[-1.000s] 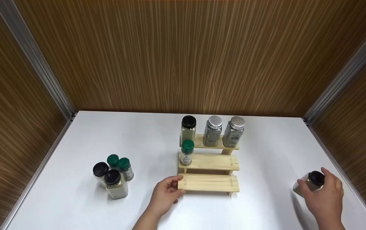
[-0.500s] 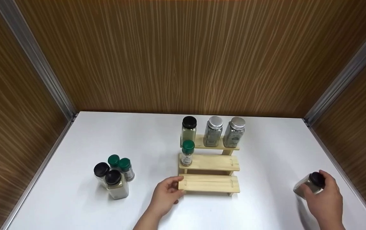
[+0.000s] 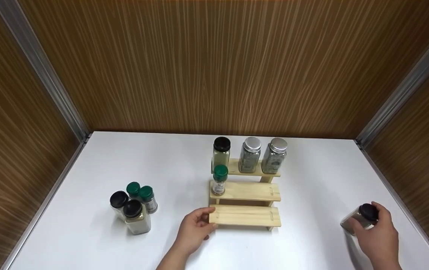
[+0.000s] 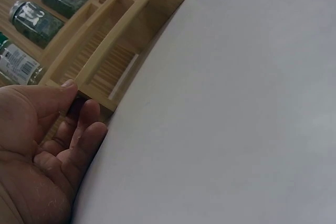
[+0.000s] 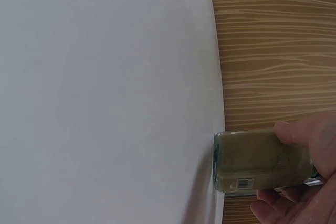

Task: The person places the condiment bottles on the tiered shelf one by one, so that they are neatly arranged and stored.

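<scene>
On the right side of the white table, my right hand (image 3: 380, 237) grips a spice jar (image 3: 355, 216) with a black lid. The right wrist view has the thumb along one side of the jar's tan-filled glass body (image 5: 257, 162), a small barcode showing below. My left hand (image 3: 193, 229) pinches the left end of the lowest step of a three-tier wooden spice rack (image 3: 246, 215). A green-lidded jar (image 3: 219, 186) stands at the left of the middle step. Up top are a black-lidded jar (image 3: 220, 156) and two silver-lidded jars (image 3: 249, 161).
Left of the rack, several jars stand in a tight group: green-lidded jars (image 3: 150, 204) behind, black-lidded jars (image 3: 138, 224) in front. Wood-grain panels (image 3: 214, 67) wall in the table (image 3: 154, 153) at the back and both sides.
My right hand has closed further around the black-lidded jar, which has shifted slightly left and down in the head view. The left hand keeps its place at the rack.
</scene>
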`<state>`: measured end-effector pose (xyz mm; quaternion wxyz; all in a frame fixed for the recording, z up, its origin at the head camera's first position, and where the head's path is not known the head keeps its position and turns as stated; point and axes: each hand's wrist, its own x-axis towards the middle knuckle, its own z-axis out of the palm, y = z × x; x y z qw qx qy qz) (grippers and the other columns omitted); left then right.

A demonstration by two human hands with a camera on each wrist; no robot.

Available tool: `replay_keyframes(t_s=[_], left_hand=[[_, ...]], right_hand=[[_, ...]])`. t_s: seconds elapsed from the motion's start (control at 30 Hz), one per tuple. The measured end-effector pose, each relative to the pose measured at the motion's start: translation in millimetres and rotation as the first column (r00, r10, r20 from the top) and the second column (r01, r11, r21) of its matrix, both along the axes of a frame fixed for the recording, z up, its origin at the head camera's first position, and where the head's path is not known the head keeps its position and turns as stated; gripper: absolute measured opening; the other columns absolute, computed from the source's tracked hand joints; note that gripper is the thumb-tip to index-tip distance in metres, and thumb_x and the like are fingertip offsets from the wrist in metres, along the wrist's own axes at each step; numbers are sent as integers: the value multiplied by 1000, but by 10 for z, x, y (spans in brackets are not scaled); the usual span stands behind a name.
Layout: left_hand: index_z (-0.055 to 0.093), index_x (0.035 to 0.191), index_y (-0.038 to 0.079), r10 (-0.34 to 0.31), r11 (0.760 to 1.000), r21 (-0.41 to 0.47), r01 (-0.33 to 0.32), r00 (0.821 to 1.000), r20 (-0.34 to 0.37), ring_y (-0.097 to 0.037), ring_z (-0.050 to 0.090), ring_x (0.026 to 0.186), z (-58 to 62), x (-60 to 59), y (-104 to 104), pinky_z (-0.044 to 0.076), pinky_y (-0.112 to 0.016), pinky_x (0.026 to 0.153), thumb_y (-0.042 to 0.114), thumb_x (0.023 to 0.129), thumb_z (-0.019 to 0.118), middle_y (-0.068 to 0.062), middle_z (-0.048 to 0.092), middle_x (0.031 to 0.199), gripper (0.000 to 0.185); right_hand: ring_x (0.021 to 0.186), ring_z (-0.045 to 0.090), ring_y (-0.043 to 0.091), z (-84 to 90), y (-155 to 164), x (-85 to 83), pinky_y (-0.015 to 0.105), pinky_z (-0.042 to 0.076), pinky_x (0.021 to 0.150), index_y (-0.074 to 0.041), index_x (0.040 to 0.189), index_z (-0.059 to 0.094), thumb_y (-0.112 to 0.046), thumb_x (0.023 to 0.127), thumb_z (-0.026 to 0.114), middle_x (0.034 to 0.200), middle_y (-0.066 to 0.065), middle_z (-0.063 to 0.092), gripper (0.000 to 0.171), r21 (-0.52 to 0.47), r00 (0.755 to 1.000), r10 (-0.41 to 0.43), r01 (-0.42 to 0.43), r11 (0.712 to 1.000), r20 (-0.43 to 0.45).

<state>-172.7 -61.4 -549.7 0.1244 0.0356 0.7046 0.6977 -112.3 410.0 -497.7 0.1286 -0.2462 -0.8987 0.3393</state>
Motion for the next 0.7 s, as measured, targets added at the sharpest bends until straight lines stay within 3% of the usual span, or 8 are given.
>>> replay_keyframes(t_s=[0.13, 0.23, 0.4, 0.57, 0.7], left_hand=[[67, 134, -1, 5, 1000, 8, -5, 1000, -6, -13, 59, 73, -9, 6, 2, 51, -23, 58, -6, 88, 78, -8, 66, 101, 47], [68, 134, 0, 8, 1000, 5, -8, 1000, 2, -13, 59, 73, -11, 8, 4, 51, -23, 58, -6, 88, 78, -7, 66, 101, 47], [68, 133, 2, 10, 1000, -9, -10, 1000, 14, -14, 59, 74, -4, 4, 5, 52, -24, 59, -5, 88, 79, -7, 66, 102, 47], [69, 133, 3, 14, 1000, -17, -13, 1000, 19, -14, 60, 75, 2, 1, 11, 53, -25, 60, -4, 88, 79, -7, 65, 103, 46], [68, 135, 4, 12, 1000, -23, -11, 1000, 16, -14, 60, 76, -1, -8, 11, 53, -25, 60, -3, 89, 79, -6, 66, 103, 48]], right_hand=[[131, 49, 61, -16, 2, 16, 66, 44, 101, 4, 163, 22, -15, 97, 76, 154, 42, 38, 87, 7, 1000, 3, -3, 1000, 3], [124, 54, 55, -21, -10, 21, 47, 49, 89, 2, 162, 25, -18, 97, 78, 153, 39, 42, 87, 10, 1000, 0, 0, 1000, 2], [126, 56, 51, -25, -76, 21, 13, 39, 72, 2, 161, 30, -17, 95, 81, 149, 36, 48, 86, 1, 1000, 2, -2, 1000, -18], [124, 58, 49, -7, -180, 37, 6, 35, 69, 2, 158, 35, -16, 94, 83, 142, 35, 54, 83, -6, 997, 3, -4, 1000, -79], [104, 63, 12, 30, -271, 42, 5, 39, 70, 0, 157, 39, -15, 92, 84, 139, 29, 57, 80, -25, 991, 5, -9, 1000, -136]])
